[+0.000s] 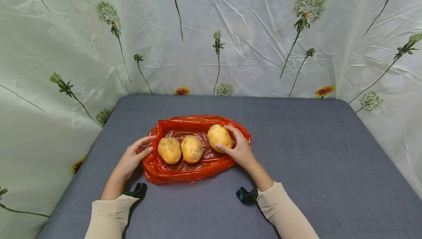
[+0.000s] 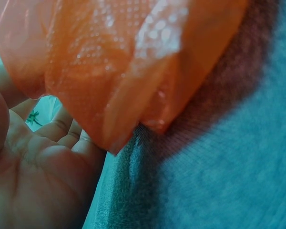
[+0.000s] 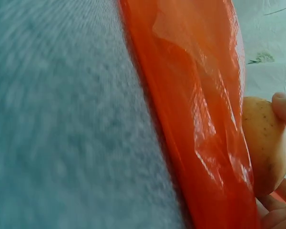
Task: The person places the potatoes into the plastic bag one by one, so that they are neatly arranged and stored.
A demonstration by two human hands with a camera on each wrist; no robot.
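A red plastic bag (image 1: 194,176) lies spread with its mouth facing up. Two yellow-brown potatoes, a left potato (image 1: 169,151) and a middle potato (image 1: 192,149), sit side by side in it. My right hand (image 1: 242,151) grips a third potato (image 1: 218,138) between thumb and fingers at the bag's right end. That potato also shows past the bag's rim in the right wrist view. At the left end, my left hand (image 1: 133,158) holds the bag's edge with thumb and fingers. In the left wrist view, bag folds (image 2: 109,71) partly hide those fingers.
The bag rests on a table with a grey cloth cover (image 1: 313,165). Behind the table and along its sides hangs a pale curtain (image 1: 250,48) printed with flowers. Black wrist straps, a left strap (image 1: 138,191) and a right strap (image 1: 247,195), sit by the sleeves.
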